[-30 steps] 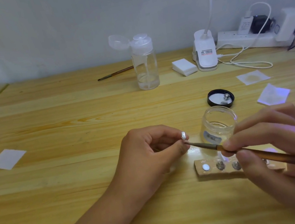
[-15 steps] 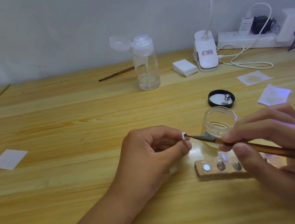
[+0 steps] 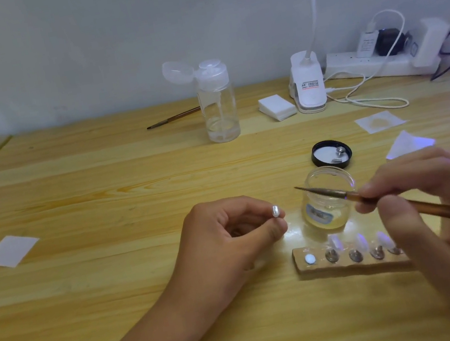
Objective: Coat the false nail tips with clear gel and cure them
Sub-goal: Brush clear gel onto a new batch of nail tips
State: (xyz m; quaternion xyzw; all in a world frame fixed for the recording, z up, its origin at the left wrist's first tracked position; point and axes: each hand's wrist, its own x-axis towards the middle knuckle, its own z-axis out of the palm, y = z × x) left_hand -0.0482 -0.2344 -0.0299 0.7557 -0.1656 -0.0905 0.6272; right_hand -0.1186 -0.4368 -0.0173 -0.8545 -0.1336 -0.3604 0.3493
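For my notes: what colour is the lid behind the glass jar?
The lid is black, pale inside; head view.

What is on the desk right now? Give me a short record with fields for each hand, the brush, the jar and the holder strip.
Left hand: pinches one nail tip at the fingertips
Right hand: holds the brush
Brush tip: apart from the nail tip, crossing in front of the jar
Jar: open, pale gel at the bottom
Lid: black, lying inside-up behind the jar
Holder strip: on the table in front of the jar, with more nail tips standing on it
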